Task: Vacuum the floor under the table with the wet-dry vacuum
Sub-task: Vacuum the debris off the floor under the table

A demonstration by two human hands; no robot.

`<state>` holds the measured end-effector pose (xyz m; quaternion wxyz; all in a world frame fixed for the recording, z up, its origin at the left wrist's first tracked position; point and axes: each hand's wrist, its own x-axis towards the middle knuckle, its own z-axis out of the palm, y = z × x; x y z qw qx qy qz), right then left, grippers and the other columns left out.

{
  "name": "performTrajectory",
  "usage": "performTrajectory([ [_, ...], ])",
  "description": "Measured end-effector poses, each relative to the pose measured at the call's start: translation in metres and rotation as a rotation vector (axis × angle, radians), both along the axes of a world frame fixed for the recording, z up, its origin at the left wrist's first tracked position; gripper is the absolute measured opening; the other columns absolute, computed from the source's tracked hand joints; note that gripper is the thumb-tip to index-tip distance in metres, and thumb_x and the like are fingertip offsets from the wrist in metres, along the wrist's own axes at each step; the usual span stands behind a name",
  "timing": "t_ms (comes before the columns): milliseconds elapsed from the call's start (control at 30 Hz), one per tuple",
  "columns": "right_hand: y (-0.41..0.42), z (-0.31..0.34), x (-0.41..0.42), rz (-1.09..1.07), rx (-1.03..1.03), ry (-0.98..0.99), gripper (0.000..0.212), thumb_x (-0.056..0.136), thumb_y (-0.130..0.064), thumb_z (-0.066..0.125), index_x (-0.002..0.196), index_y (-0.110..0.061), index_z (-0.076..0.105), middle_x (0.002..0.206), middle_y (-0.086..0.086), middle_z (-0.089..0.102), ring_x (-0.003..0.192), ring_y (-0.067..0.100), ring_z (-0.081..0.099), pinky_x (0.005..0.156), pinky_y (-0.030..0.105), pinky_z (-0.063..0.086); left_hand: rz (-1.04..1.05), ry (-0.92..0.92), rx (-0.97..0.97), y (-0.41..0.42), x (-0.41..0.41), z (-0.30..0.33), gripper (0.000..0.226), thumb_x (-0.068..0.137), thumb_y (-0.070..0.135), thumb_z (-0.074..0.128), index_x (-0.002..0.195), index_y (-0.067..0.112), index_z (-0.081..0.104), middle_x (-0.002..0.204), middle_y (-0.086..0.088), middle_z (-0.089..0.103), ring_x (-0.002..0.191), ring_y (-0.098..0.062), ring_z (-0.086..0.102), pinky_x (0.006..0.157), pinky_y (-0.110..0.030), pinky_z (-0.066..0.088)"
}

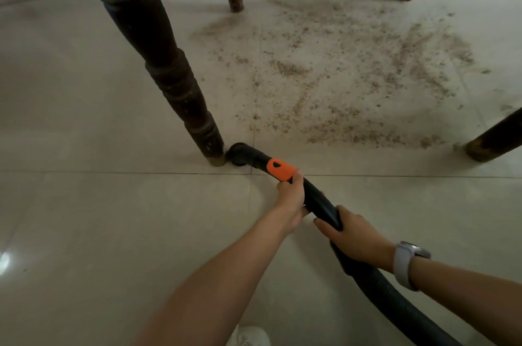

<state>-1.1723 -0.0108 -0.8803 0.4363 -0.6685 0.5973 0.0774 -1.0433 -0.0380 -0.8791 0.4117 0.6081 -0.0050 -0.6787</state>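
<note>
We hold the hose (322, 198) with both hands. Our left hand (291, 198) wraps the rigid black tube just behind the orange collar (281, 169), fingers curled shut around it. Our right hand (353, 235) grips farther back, where the smooth tube meets the ribbed part, fingers closed over the top; a watch (406, 263) sits on that wrist.

The nozzle (240, 153) is down on the tile floor (84, 204), touching or all but touching the foot of the near table leg (175, 85). The grit (353, 77) lies beyond it, spread between the four legs, so most of the patch looks not yet cleaned.

We judge the front section stiff and light: it steers well from the forward hand, and that hold near the collar gives us fine aim at the mouth. The ribbed length behind is soft and springy; it will bend, drag and tug sideways, so the rear hand serves best as a guide that feeds slack. The smooth plastic could twist in a loose palm, hence the full wrap. The canister is out of view, so we cannot tell how freely the hose will follow. The grit seems dry and loose, likely to lift easily, though a hard push may scatter it. Pressing the mouth flat could make it stick to the glossy tile; a slight tilt should slide better.
</note>
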Motion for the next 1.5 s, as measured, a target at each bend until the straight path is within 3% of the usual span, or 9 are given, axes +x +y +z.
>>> performTrajectory([
  [100, -0.017, 0.003, 0.016, -0.006, 0.006, -0.030, 0.034, 0.092, -0.050, 0.049, 0.098, -0.016, 0.047, 0.080, -0.001, 0.056, 0.073, 0.016, 0.057, 0.066, 0.026, 0.046, -0.012, -0.042, -0.038, -0.016, 0.011, 0.006, 0.041, 0.102, 0.030, 0.036, 0.135, 0.007, 0.029, 0.118, -0.015, 0.052, 0.085, -0.029, 0.063, 0.072, -0.040, 0.053],
  [233, -0.032, 0.006, 0.015, 0.014, 0.078, -0.098, 0.039, 0.092, -0.049, 0.049, 0.097, -0.011, 0.053, 0.091, 0.008, 0.064, 0.082, 0.023, 0.063, 0.075, 0.031, 0.051, -0.035, -0.043, -0.038, -0.023, 0.018, 0.004, 0.046, 0.101, 0.031, 0.039, 0.137, 0.005, 0.030, 0.129, -0.018, 0.050, 0.115, -0.036, 0.055, 0.095, -0.051, 0.047],
  [433, -0.027, 0.014, -0.010, -0.148, 0.292, -0.266, 0.036, 0.094, -0.044, 0.049, 0.090, -0.008, 0.053, 0.074, 0.007, 0.069, 0.065, 0.019, 0.067, 0.069, 0.029, 0.056, -0.095, 0.001, -0.019, -0.022, 0.005, 0.001, 0.044, 0.098, 0.027, 0.048, 0.133, 0.002, 0.038, 0.118, -0.015, 0.053, 0.105, -0.031, 0.055, 0.083, -0.045, 0.050],
  [733, -0.037, 0.017, 0.021, -0.319, 0.413, -0.448, 0.040, 0.095, -0.045, 0.047, 0.084, -0.007, 0.050, 0.071, 0.012, 0.066, 0.064, 0.027, 0.064, 0.064, 0.035, 0.055, -0.155, -0.218, 0.000, -0.048, 0.021, -0.002, 0.043, 0.096, 0.034, 0.050, 0.127, 0.004, 0.042, 0.121, -0.014, 0.055, 0.108, -0.031, 0.057, 0.072, -0.040, 0.053],
  [867, -0.026, 0.017, 0.016, -0.321, 0.431, -0.448, 0.038, 0.095, -0.043, 0.046, 0.087, -0.006, 0.050, 0.071, 0.012, 0.066, 0.062, 0.025, 0.064, 0.061, 0.033, 0.056, -0.161, -0.152, -0.026, -0.035, 0.020, -0.007, 0.045, 0.096, 0.033, 0.051, 0.130, 0.005, 0.041, 0.119, -0.014, 0.056, 0.105, -0.030, 0.059, 0.071, -0.039, 0.053],
  [1100, -0.007, 0.013, -0.010, 0.056, 0.148, -0.109, 0.029, 0.092, -0.042, 0.052, 0.098, -0.013, 0.051, 0.079, 0.002, 0.066, 0.068, 0.014, 0.064, 0.070, 0.027, 0.055, -0.101, -0.016, -0.044, 0.016, 0.012, -0.006, 0.039, 0.098, 0.026, 0.047, 0.128, 0.003, 0.039, 0.107, -0.011, 0.057, 0.099, -0.027, 0.060, 0.079, -0.040, 0.054],
  [1233, 0.009, 0.016, 0.006, 0.204, -0.017, 0.042, 0.026, 0.092, -0.049, 0.050, 0.094, -0.024, 0.043, 0.075, -0.009, 0.056, 0.063, 0.004, 0.056, 0.055, 0.011, 0.041, -0.010, -0.108, -0.101, 0.041, 0.020, -0.007, 0.024, 0.099, 0.027, 0.044, 0.112, 0.008, 0.045, 0.100, -0.009, 0.058, 0.095, -0.023, 0.060, 0.075, -0.035, 0.055],
  [1367, 0.016, 0.021, 0.022, 0.353, -0.164, 0.164, 0.032, 0.092, -0.054, 0.045, 0.101, -0.023, 0.040, 0.074, -0.010, 0.050, 0.061, 0.007, 0.050, 0.053, 0.015, 0.035, 0.145, -0.117, -0.047, 0.049, 0.027, -0.005, 0.011, 0.096, 0.022, 0.048, 0.092, 0.011, 0.046, 0.091, -0.013, 0.056, 0.098, -0.035, 0.063, 0.085, -0.047, 0.054],
  [1500, 0.016, 0.027, 0.050, 0.472, -0.298, 0.187, 0.041, 0.094, -0.053, 0.041, 0.112, -0.016, 0.043, 0.098, 0.004, 0.064, 0.083, 0.023, 0.063, 0.064, 0.026, 0.039, 0.296, -0.136, -0.040, 0.053, 0.047, 0.006, 0.009, 0.095, 0.018, 0.049, 0.091, 0.011, 0.046, 0.081, -0.011, 0.057, 0.067, -0.024, 0.065, 0.072, -0.038, 0.055],
])
